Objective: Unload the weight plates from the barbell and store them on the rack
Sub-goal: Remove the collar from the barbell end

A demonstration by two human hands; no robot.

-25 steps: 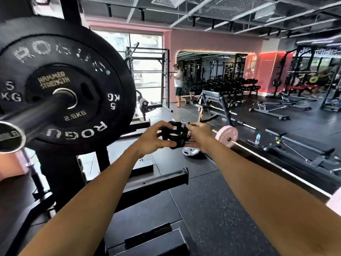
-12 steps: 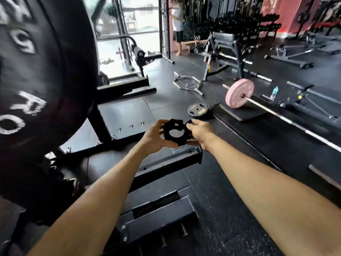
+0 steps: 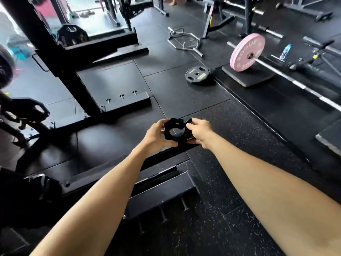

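- Above the dark rubber floor (image 3: 184, 100), in the middle of the view, a black collar clamp (image 3: 174, 131) is held out in both hands.
- The left side of the clamp is gripped by the left hand (image 3: 156, 137), with the thumb curled under it and the fingers bent over its top edge.
- The right side of the clamp is pinched by the right hand (image 3: 200, 132), with the fingertips placed on a small flap that sticks out from the ring.
- The round hole in the clamp is seen to be empty, and the floor can be seen through it.
- On the floor, well beyond the hands, a small dark weight plate (image 3: 197, 73) is laid flat.
- Just to the right of it, a pink weight plate (image 3: 247, 52) is kept upright on the end of a barbell (image 3: 295, 82), and its bottom edge is rested on a grey pad (image 3: 247, 78).
- A black rack frame (image 3: 55, 52) is stood on the left, and its flat base is set on the floor.
- At the far left edge, part of a big black plate (image 3: 5, 69) is seen, but it is blurred.
- Behind the flat plate, a silver hex-shaped bar (image 3: 184, 41) is laid on the floor.
- A blue water bottle (image 3: 285, 50) is stood far to the right, behind the barbell.
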